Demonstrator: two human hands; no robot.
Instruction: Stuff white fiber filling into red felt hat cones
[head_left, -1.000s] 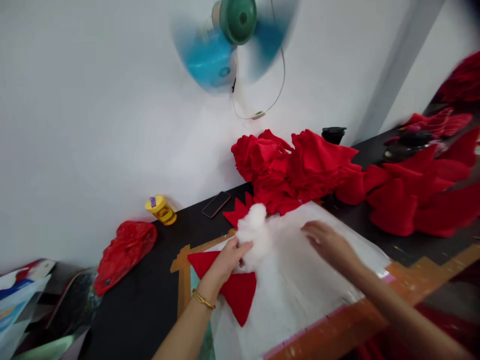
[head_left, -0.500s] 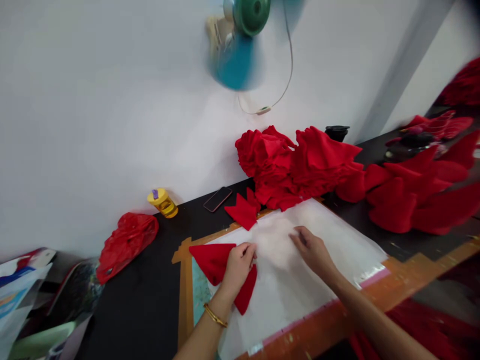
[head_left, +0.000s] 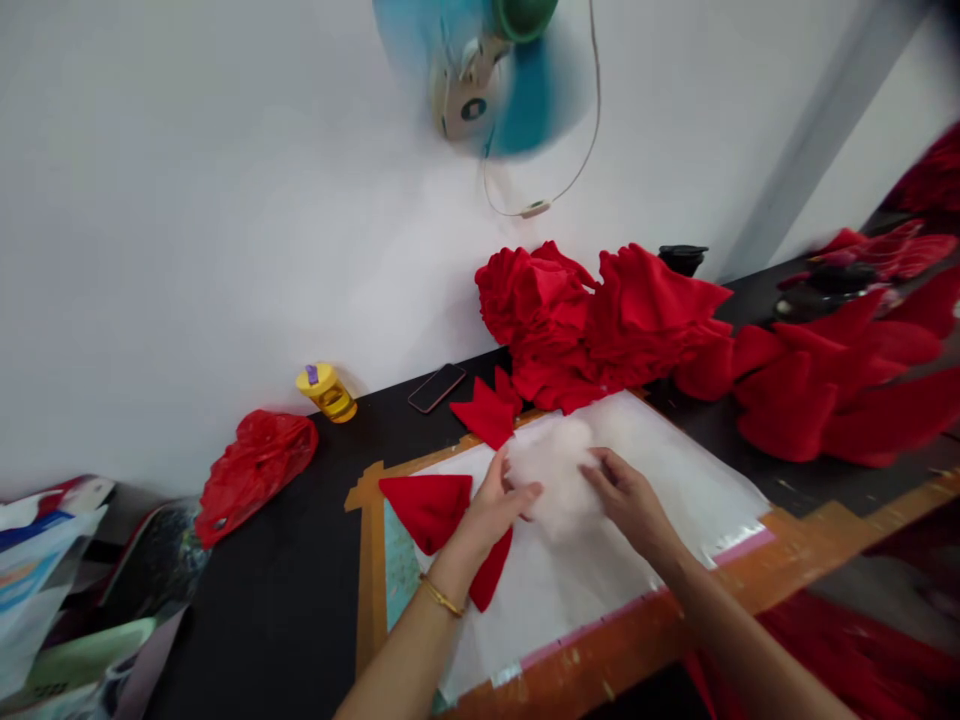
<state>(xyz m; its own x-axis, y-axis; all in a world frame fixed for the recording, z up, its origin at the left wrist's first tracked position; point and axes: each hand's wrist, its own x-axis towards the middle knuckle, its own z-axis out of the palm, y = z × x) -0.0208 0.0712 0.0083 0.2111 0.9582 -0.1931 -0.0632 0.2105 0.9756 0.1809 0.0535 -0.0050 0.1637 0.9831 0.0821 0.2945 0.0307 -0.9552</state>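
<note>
Between my two hands is a soft white tuft of fibre stuffing [head_left: 559,480], its edges hard to tell from the white sheet [head_left: 615,570] below. My left hand [head_left: 495,510] grips the tuft's left side with thumb and fingers. At its right side, my right hand [head_left: 626,495] pinches it. A pointed red fabric piece [head_left: 427,505] lies partly under my left wrist, on the sheet and the teal mat edge. Just beyond my left hand rests a smaller pointed red piece [head_left: 486,415].
A large heap of red fabric pieces [head_left: 600,330] stands against the wall, with more red pieces [head_left: 840,390] to the right. A phone [head_left: 437,388], a yellow-lidded jar [head_left: 328,393] and a red plastic bag [head_left: 259,475] line the black table. A fan [head_left: 517,100] hangs on the wall.
My left hand has let go of the red fabric piece and moved up and right onto the white stuffing. My right hand stays at the stuffing's right side.
</note>
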